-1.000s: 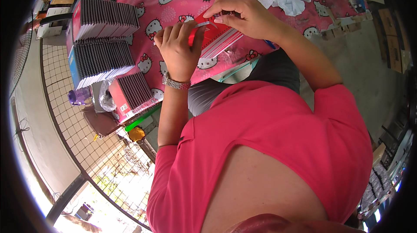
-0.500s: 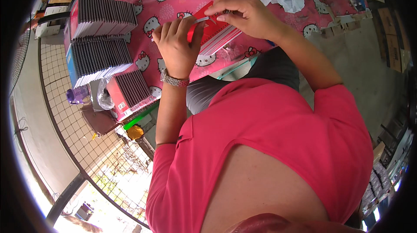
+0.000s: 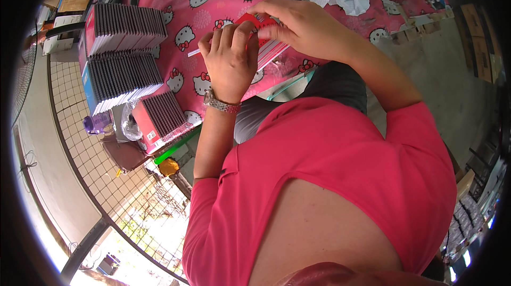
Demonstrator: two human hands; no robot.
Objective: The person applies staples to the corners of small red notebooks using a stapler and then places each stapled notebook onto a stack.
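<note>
At the near edge of the pink, cat-patterned surface (image 3: 173,54), the two hands have drawn closer together over a red-covered stack of sheets (image 3: 272,50). Half a second ago I could see a stretch of pale strip between them; now the left hand (image 3: 229,65) has come across, and its curled fingertips sit just beside the right thumb, hiding that stretch. The right hand (image 3: 307,24) has changed as well: its thumb and forefinger stand wider apart, with red cover showing between them. To my eye the work is the same fine fingering along the stack's punched edge, only a little further on; the stack itself looks hardly shifted.

The left hand is folded around a thin white stick (image 3: 194,52), whose far end pokes out past the knuckles. The right hand arches over the cover; whether its fingertips pinch anything, I cannot tell from here.

As for the stack, it lies aslant in front of the person, partly covered by both hands. Its top is bright red, with a dark, comb-like row by the right hand's fingers, too small to make out properly. Below that, its side shows fine red and white stripes, fairly even, like many thin layers piled together.
</note>
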